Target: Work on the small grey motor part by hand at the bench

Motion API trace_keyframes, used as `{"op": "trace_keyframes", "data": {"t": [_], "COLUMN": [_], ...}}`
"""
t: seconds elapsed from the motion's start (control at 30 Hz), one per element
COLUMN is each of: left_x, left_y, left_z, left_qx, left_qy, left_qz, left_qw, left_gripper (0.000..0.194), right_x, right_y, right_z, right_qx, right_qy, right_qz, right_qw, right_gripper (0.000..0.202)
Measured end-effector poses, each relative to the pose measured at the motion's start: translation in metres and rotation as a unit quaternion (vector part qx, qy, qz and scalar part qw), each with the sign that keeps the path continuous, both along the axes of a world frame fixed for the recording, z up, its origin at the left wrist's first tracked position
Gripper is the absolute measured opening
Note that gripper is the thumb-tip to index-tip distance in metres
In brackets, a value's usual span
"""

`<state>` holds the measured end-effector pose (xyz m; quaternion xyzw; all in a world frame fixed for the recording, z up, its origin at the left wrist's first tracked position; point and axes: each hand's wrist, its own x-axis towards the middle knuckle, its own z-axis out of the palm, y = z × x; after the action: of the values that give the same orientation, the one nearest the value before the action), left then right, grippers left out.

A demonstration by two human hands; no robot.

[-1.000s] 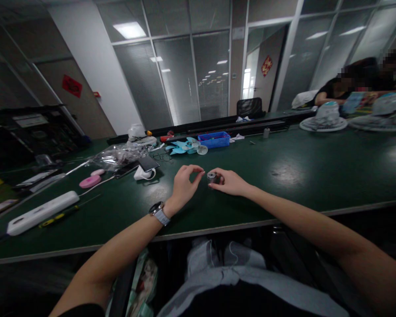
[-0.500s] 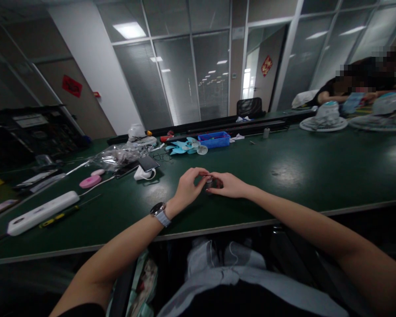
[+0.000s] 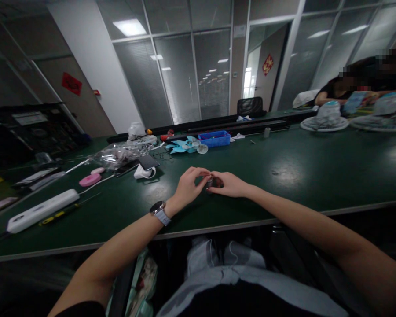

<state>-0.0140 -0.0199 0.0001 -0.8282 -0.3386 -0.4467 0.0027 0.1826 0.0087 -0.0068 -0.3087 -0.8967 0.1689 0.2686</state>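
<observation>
A small grey cylindrical part [image 3: 209, 182] is between my two hands, just above or on the green table [image 3: 251, 171]; I cannot tell whether it touches the top. From the left, my left hand [image 3: 190, 184] pinches its upper end with thumb and forefinger. My right hand [image 3: 230, 185] closes round it from the other side, thumb low and fingers curled at the top. The fingers partly hide the part, so its exact kind does not show. On my left wrist is a watch [image 3: 158, 208].
A white power strip [image 3: 44, 210], a yellow-handled screwdriver [image 3: 57, 216] and a pink round thing [image 3: 90, 180] lie at left. Farther back are clear plastic bags [image 3: 119, 155], blue fan blades [image 3: 186, 146] and a blue tray [image 3: 214, 140]. Fan parts [image 3: 326, 119] and another person are at right.
Both hands keep almost the same hold on the small part. The whole view has shifted only slightly.
</observation>
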Motion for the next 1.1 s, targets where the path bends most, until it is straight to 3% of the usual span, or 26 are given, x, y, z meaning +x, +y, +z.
{"op": "trace_keyframes", "data": {"t": [1.1], "left_x": [-0.0005], "left_y": [0.0028], "left_z": [-0.0017], "left_qx": [0.017], "left_qy": [-0.019], "left_qz": [0.002], "left_qw": [1.0], "left_gripper": [0.006], "right_x": [0.0003], "right_y": [-0.0014], "right_z": [0.0019], "right_qx": [-0.004], "right_qy": [0.0], "right_qz": [0.014], "right_qw": [1.0], "right_gripper": [0.041]}}
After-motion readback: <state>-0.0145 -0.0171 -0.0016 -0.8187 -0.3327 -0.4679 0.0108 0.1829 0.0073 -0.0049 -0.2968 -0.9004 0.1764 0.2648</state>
